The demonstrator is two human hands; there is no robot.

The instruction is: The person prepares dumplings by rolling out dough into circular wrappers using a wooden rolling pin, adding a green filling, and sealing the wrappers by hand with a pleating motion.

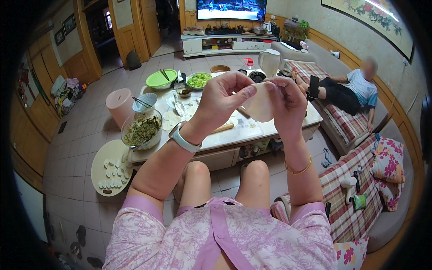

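Observation:
Raised above the near edge of the low table, my left hand (224, 101) and my right hand (287, 101) pinch the upper edge of a round dough wrapper (259, 104) between them. It hangs flat from my fingertips. Below and behind it, a rolling pin (222, 128) lies on the white board, beside several flat dough rounds (172, 120). A glass bowl of chopped green filling (142, 130) with a utensil in it stands at the table's left end. Several folded dumplings (114, 173) sit in rows on a cream round tray (101, 152), lower left.
The low table (199, 148) also bears a bowl of chopped greens (199, 80), a green lid (161, 78) with chopsticks and a plastic pitcher (269, 60). A pink bin (118, 101) stands left. Another person (359, 84) reclines on the sofa at right.

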